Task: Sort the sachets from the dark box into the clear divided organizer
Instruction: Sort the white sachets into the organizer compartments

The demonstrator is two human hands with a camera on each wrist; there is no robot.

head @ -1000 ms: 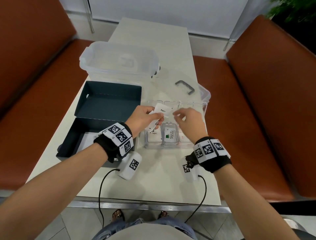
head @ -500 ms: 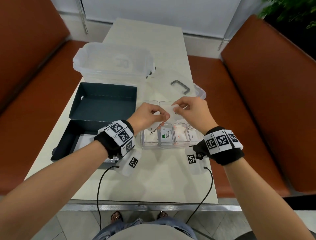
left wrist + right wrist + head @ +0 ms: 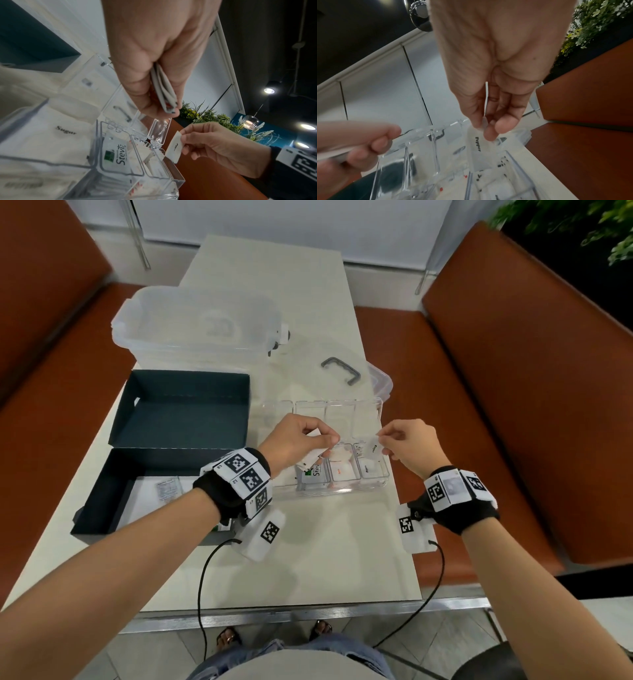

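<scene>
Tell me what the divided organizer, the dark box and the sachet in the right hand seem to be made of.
Divided organizer: clear hard plastic, glossy; contents show through, edges glint.
Dark box: likely matte cardboard; flat folded walls, no shine.
Sachet pinched by the right hand: probably matte white paper, thin, with printed lettering.

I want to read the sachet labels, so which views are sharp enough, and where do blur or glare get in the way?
Head view: evenly lit, edges bowed by the wide lens, the right hand and its sachet too small to read. Left wrist view: "Stevia" is crisp in the clear organizer; ceiling lamps flare at right. Right wrist view: the sachet's print is legible though soft, the left hand is smeared.
</scene>
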